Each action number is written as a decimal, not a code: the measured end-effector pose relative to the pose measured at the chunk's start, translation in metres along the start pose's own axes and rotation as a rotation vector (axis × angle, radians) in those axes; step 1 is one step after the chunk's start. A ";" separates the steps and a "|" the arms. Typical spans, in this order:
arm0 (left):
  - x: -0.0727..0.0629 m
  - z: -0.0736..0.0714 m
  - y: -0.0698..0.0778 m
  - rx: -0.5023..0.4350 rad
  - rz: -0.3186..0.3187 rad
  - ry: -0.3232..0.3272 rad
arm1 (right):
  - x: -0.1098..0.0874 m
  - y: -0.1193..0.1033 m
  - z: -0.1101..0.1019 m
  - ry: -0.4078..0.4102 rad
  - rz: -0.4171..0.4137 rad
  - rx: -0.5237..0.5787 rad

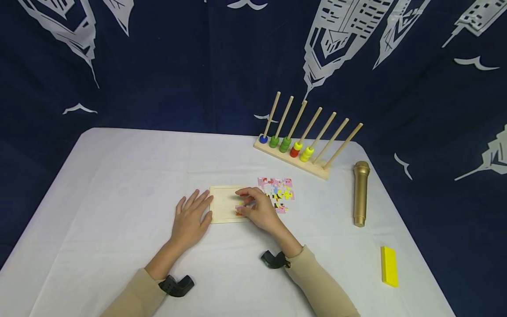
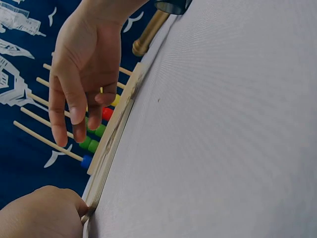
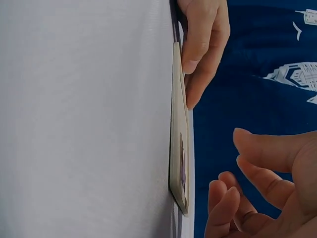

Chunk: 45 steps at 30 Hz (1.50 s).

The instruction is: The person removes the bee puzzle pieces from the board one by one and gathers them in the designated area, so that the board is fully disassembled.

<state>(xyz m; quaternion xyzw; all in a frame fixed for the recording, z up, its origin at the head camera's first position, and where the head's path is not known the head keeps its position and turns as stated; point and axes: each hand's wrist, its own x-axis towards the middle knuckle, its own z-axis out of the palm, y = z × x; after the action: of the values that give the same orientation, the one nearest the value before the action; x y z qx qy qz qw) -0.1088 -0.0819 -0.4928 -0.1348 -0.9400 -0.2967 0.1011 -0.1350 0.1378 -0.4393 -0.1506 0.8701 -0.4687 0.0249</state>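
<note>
A shallow wooden puzzle tray (image 1: 223,204) lies on the table, with a small colourful jigsaw piece (image 1: 238,211) inside near its right side. My left hand (image 1: 191,222) rests flat at the tray's left edge, fingers extended and touching it. Over the tray's right part hovers my right hand (image 1: 261,212), its fingers loosely bent. In the right wrist view, nothing shows between the thumb and fingers (image 3: 262,178), which stand apart above the tray. Pink, yellow and white jigsaw pieces (image 1: 286,193) lie grouped just right of the tray, partly hidden by the right hand.
A wooden peg stand (image 1: 293,159) with coloured beads stands at the back right. A gold microphone-shaped object (image 1: 360,193) and a yellow block (image 1: 390,266) lie on the right side of the white-covered table (image 1: 130,189). A dark blue patterned cloth (image 1: 158,66) hangs behind.
</note>
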 end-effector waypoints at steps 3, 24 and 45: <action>0.000 -0.001 0.001 -0.003 -0.001 0.000 | -0.001 0.002 0.001 0.004 0.017 -0.014; -0.001 0.000 0.000 -0.022 0.007 0.007 | -0.001 0.015 0.010 -0.013 -0.013 -0.148; 0.000 0.002 -0.001 -0.004 0.008 0.016 | 0.000 0.010 0.011 -0.017 -0.016 -0.234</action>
<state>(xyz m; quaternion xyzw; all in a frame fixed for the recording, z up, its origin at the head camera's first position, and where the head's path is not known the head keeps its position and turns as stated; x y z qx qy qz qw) -0.1094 -0.0814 -0.4946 -0.1364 -0.9380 -0.2992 0.1096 -0.1353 0.1340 -0.4532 -0.1633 0.9173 -0.3631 0.0108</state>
